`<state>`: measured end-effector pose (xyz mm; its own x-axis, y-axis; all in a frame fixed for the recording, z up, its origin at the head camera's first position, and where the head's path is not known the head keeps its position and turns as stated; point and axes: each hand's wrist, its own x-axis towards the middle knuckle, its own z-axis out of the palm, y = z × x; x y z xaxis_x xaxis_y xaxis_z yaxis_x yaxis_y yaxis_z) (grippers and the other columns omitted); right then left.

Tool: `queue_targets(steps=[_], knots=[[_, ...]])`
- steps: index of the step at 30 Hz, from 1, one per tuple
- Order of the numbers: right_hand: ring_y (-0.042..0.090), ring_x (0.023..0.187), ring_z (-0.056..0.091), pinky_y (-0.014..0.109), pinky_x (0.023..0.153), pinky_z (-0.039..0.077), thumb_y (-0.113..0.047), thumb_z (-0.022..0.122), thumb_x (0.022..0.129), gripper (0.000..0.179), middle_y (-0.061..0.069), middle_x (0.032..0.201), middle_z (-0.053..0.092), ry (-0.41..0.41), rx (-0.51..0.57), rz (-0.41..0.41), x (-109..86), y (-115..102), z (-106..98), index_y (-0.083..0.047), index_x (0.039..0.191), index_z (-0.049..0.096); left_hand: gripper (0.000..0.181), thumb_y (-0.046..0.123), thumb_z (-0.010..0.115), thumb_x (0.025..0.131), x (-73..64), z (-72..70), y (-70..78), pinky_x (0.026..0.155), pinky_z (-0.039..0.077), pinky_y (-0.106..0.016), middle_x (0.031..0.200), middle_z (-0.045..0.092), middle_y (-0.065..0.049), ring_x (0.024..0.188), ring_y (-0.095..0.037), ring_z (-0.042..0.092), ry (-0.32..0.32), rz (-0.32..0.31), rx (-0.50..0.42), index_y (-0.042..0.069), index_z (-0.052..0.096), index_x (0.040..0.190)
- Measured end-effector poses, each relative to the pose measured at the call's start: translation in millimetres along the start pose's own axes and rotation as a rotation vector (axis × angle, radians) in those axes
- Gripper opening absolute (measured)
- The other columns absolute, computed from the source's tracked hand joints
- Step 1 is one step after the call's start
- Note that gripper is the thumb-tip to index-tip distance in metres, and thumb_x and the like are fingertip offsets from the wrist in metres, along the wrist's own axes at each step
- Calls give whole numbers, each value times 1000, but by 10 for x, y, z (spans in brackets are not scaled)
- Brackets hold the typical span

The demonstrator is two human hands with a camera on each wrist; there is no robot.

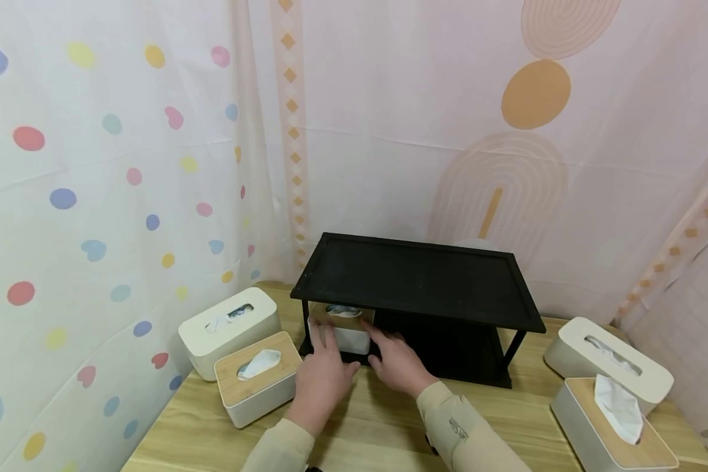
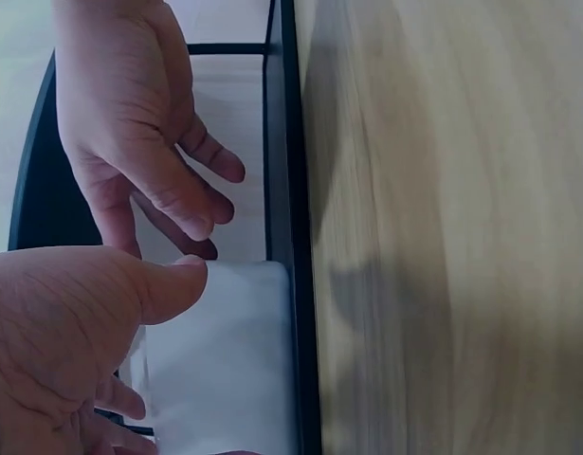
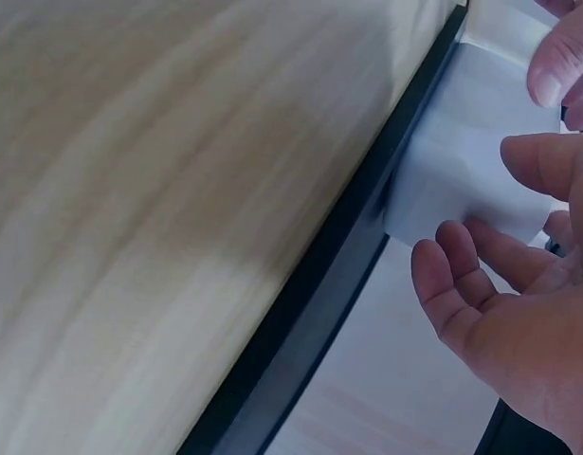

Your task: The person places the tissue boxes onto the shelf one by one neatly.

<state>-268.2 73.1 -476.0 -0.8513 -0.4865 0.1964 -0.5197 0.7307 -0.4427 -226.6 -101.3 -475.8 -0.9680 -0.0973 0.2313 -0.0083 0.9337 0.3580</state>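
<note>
A tissue box (image 1: 352, 341) with a white body and wood-look lid stands at the left end of the lower tier of a black two-tier rack (image 1: 419, 275). My left hand (image 1: 323, 383) reaches to its left front, fingers extended over the front and lid edge. In the left wrist view the thumb of that hand lies along the box's white side (image 2: 225, 360). At the box's right front corner is my right hand (image 1: 402, 364), its fingers loosely spread. The right wrist view has its fingertips right at the box's end. The rack's upper tier hides the box's back.
Left of the rack stand an all-white tissue box (image 1: 230, 328) and a wood-lidded one (image 1: 258, 377). On the right are another white tissue box (image 1: 610, 360) and a wood-lidded one (image 1: 613, 426). Patterned curtains (image 1: 377, 164) hang behind the wooden table (image 1: 377, 432).
</note>
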Motion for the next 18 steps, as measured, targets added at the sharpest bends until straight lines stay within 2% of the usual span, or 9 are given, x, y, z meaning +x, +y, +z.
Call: queue_targets(steps=[5, 9, 13, 14, 15, 18], knots=[[40, 130, 66, 59, 110, 52, -14, 70, 105, 72, 19, 156, 59, 26, 3, -13, -60, -25, -3, -17, 168, 37, 99, 47, 84, 91, -128, -72, 0, 55, 55, -44, 167, 34, -34, 74, -38, 71, 24, 36, -1, -6, 37, 160], [41, 125, 68, 58, 99, 58, -16, 70, 104, 68, 18, 146, 67, 72, -3, 3, -100, -79, 4, -16, 166, 41, 92, 49, 80, 95, -275, -250, 1, 59, 58, -47, 165, 38, -34, 92, -42, 75, 19, 34, -51, -6, 41, 158], [27, 106, 72, 46, 86, 61, -18, 69, 105, 55, 8, 124, 75, 118, 9, 14, -110, -155, 18, -11, 157, 53, 88, 52, 74, 99, -440, -455, -54, 60, 59, -48, 167, 37, -30, 99, -43, 74, 36, 3, -124, -3, 41, 160], [22, 100, 71, 42, 83, 60, -19, 68, 106, 52, 5, 118, 76, 115, 26, 10, -110, -177, 21, -10, 155, 55, 86, 50, 73, 100, -484, -508, -93, 64, 60, -51, 167, 37, -29, 104, -45, 73, 55, -6, -147, -3, 40, 160], [17, 97, 70, 38, 81, 60, -19, 67, 106, 49, 3, 115, 75, 105, 52, 6, -109, -199, 23, -10, 153, 57, 84, 49, 71, 101, -518, -518, -159, 68, 60, -55, 166, 39, -29, 107, -47, 71, 108, -11, -161, -2, 40, 160], [10, 93, 69, 31, 81, 58, -21, 65, 108, 44, 1, 112, 76, 39, 154, -3, -118, -233, 17, -8, 150, 60, 77, 40, 71, 102, -611, -631, -357, 93, 54, -67, 163, 41, -32, 123, -56, 60, 237, -40, -174, -3, 41, 158]])
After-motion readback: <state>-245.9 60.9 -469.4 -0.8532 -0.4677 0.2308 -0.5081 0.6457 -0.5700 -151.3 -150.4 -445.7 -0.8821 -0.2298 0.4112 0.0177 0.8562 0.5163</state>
